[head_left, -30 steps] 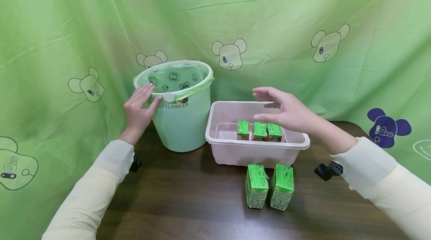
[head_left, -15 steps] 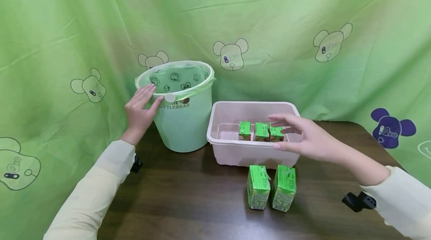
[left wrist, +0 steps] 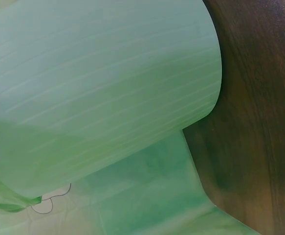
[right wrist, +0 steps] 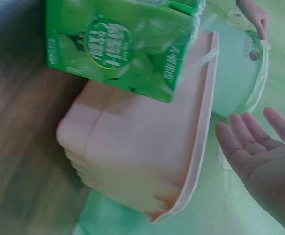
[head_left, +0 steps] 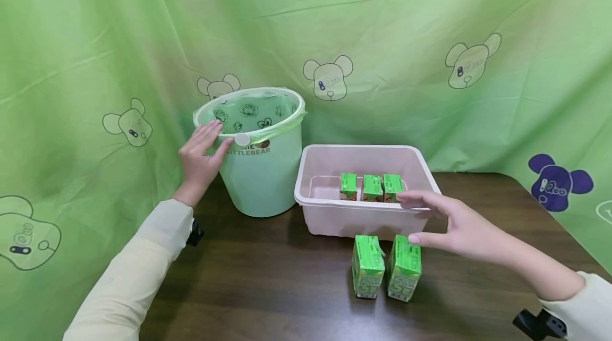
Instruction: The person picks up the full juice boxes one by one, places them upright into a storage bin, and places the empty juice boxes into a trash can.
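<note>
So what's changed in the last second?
The right hand moved from over the tub back toward the wearer and rightward, to the right front box. Nothing was taken or let go. The left hand stayed on the bucket; all boxes stayed put.

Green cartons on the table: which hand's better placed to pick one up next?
Probably the right hand: it's empty, its fingers spread close by the right carton. The left hand is at the rim of the bucket, farther off.
</note>
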Available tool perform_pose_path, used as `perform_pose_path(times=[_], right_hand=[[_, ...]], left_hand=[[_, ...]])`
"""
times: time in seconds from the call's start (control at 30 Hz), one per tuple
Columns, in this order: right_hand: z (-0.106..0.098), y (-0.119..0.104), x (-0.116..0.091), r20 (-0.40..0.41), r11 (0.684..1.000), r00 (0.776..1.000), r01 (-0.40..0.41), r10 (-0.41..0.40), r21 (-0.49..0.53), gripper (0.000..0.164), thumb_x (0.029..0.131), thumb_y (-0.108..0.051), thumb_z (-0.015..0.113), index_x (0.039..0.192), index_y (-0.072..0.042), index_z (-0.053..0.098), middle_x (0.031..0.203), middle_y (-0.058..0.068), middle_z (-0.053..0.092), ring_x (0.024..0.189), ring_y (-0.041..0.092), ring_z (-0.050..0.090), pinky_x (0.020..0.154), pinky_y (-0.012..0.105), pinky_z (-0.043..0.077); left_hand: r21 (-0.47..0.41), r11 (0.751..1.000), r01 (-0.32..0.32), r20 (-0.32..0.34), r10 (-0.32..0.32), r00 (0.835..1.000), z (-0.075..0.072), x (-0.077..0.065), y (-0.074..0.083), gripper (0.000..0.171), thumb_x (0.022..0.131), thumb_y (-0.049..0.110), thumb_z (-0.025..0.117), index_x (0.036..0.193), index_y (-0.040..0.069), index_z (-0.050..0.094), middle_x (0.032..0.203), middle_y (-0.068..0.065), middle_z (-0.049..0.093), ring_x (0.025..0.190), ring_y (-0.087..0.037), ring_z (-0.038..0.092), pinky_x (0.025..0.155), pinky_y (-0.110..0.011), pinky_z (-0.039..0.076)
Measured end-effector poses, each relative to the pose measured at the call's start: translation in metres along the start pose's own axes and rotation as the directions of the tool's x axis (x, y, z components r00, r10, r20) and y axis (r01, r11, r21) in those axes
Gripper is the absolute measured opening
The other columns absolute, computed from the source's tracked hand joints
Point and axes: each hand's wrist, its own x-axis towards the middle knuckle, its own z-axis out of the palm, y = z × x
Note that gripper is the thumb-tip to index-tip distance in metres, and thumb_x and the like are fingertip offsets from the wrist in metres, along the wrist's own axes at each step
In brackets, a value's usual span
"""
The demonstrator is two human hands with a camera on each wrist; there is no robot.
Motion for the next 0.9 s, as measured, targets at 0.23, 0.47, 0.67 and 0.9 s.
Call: perform_pose_path(times=[0.23,0.47,0.67,0.9], right_hand=[[0.006,0.01,-0.014,0.062,0.999,0.998,-0.001,-0.002,0.041,0.07,0.08,-0.015,0.081,0.141,-0.012,0.048,0.129,0.007,0.059,0.105,0.014,0.061,0.088,0.026,0.05],[0.015,0.021,-0.024,0.121,0.991,0.993,0.001,-0.017,0.132,0.076,0.078,-0.015,0.082,0.143,-0.009,0.044,0.134,0.01,0.055,0.108,0.017,0.061,0.091,0.022,0.046],[0.022,0.031,-0.028,0.163,0.982,0.987,-0.029,-0.002,0.184,0.082,0.076,-0.017,0.084,0.145,-0.009,0.041,0.137,0.011,0.053,0.12,0.018,0.052,0.099,0.015,0.036],[0.029,0.041,-0.033,0.214,0.976,0.977,-0.025,-0.022,0.215,0.093,0.07,-0.015,0.086,0.148,-0.011,0.036,0.143,0.012,0.048,0.131,0.01,0.042,0.102,0.018,0.034]], left_hand=[[-0.003,1.0,-0.005,-0.006,0.005,1.0,0.001,0.0,0.0,0.053,0.09,0.046,0.065,0.108,-0.003,0.071,0.112,-0.02,0.067,0.109,-0.033,0.063,0.1,-0.05,0.044],[-0.003,1.0,-0.001,0.002,0.001,1.0,0.0,-0.001,0.001,0.052,0.09,0.046,0.065,0.109,-0.002,0.071,0.114,-0.018,0.066,0.109,-0.032,0.063,0.1,-0.051,0.044],[-0.005,1.0,0.001,-0.001,-0.001,1.0,-0.001,-0.001,0.001,0.051,0.09,0.045,0.065,0.109,-0.002,0.071,0.113,-0.019,0.067,0.109,-0.033,0.063,0.1,-0.05,0.044],[0.0,1.0,-0.006,-0.002,0.006,1.0,0.0,0.0,0.001,0.052,0.09,0.046,0.065,0.108,-0.002,0.071,0.111,-0.021,0.067,0.109,-0.032,0.064,0.1,-0.051,0.044]])
